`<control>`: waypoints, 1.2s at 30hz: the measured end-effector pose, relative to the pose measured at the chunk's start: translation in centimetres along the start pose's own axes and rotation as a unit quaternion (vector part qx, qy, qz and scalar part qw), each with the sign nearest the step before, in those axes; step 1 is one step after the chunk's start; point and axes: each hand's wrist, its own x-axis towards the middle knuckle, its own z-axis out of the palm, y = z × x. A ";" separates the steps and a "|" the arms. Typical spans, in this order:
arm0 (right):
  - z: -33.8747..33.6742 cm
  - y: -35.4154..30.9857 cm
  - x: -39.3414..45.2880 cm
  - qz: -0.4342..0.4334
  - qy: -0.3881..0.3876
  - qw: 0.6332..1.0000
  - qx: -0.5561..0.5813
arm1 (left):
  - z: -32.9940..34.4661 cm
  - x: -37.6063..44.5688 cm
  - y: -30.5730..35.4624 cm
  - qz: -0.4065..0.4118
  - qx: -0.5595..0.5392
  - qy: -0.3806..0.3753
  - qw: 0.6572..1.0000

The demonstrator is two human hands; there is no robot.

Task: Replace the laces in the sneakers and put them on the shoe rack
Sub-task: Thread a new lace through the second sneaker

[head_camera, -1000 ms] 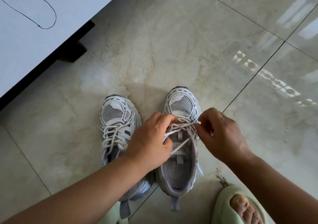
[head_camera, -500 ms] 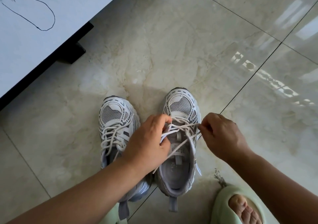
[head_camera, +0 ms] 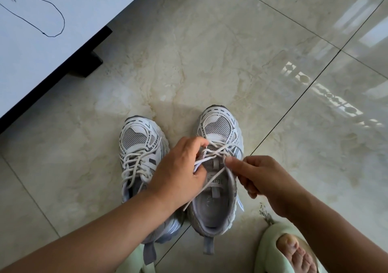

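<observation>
left hand (head_camera: 178,172) fingers pinch the lace (head_camera: 212,154) over the right sneaker (head_camera: 218,167); right hand (head_camera: 260,178) fingers curled, gripping another strand.

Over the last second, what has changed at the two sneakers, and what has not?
The right hand slid from the sneaker's outer edge towards its tongue, forefinger now extended at the lace. The left hand still pinches the lace. Both the right sneaker and the left sneaker stayed put.
</observation>
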 end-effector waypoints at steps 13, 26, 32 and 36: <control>-2.7 1.8 2.7 -0.150 0.253 0.884 -0.364 | -0.1 -0.1 -0.3 0.003 -0.002 -0.001 1.000; -1.2 1.5 1.7 -0.428 0.099 0.813 -0.383 | 0.0 -0.1 -0.4 0.004 -0.014 0.008 1.000; -3.4 3.6 2.9 -0.305 0.192 0.816 -0.452 | 0.1 -0.4 -1.1 0.018 -0.012 0.043 0.999; -2.0 1.9 2.0 -0.360 0.202 0.850 -0.327 | -0.3 0.0 -0.7 -0.033 -0.095 0.055 0.993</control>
